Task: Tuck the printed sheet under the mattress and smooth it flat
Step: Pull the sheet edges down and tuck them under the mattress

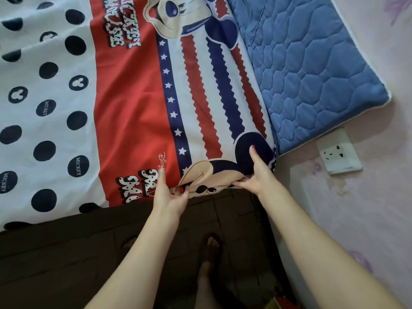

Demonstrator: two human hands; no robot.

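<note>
The printed sheet (138, 103) lay spread over the bed, its near edge at the bed's side. The left hand (169, 195) and right hand (259, 175) each had a grip on that edge, thumb under and fingers on top. A blue quilted pad (312, 63) showed past the sheet's corner.

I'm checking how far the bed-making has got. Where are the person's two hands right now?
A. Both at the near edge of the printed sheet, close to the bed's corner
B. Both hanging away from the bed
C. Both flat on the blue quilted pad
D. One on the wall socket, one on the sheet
A: the left hand and right hand both grip the printed sheet along its near edge.
</note>
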